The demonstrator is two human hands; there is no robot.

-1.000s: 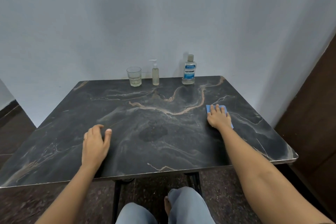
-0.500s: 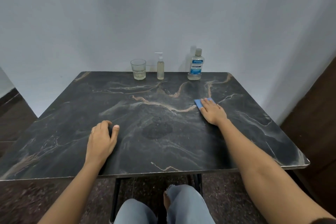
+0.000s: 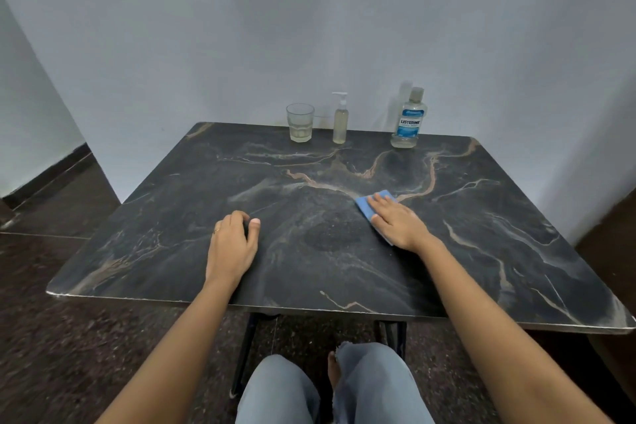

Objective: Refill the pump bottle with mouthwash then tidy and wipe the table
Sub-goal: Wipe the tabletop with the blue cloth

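A dark marble table fills the view. My right hand presses flat on a blue cloth near the table's middle, fingers straight. My left hand rests on the table to the left, fingers loosely curled, holding nothing. Along the far edge stand a clear glass with a little pale liquid, a small pump bottle of yellowish liquid, and a mouthwash bottle with a blue label, nearly empty.
A grey wall rises right behind the far edge of the table. Dark floor lies to the left and below. My knees in light jeans show under the near edge. A brown panel stands at the right.
My right hand has slid the blue cloth leftward across the table toward its middle. My left hand stays resting in about the same place.
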